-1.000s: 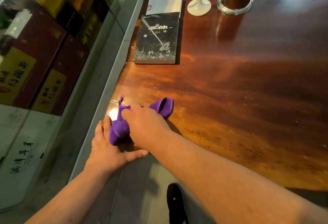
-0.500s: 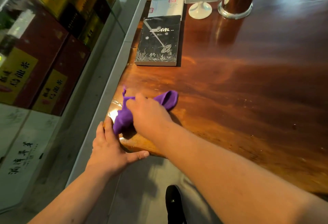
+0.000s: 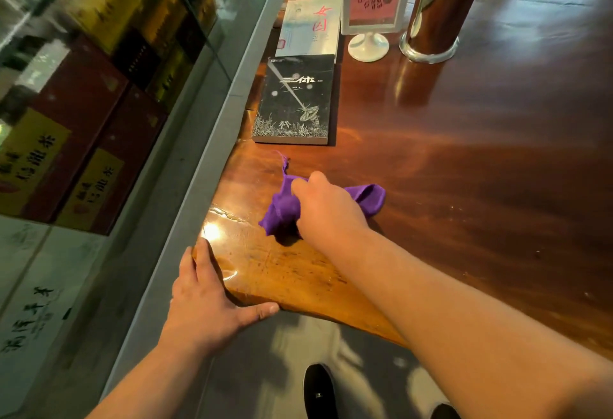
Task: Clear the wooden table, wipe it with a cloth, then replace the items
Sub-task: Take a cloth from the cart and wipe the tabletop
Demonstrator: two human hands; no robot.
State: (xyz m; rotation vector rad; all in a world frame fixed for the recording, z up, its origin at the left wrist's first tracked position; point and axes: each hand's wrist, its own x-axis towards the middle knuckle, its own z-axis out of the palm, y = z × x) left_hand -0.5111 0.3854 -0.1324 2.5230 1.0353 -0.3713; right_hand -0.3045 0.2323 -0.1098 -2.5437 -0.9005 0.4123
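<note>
The right hand (image 3: 326,209) is pressing its fingers together on the bunched purple cloth (image 3: 282,209), wiping the worktop (image 3: 464,186); it should spread flatter (the left hand (image 3: 202,299), fingers splayed, is bracing the edge).

left hand (image 3: 207,299): flat, palm down, fingers forward, thumb spread right, forearm bare | right hand (image 3: 326,208): knuckles up, fingers curled closed in a grasp, arm extended forward-left
</note>
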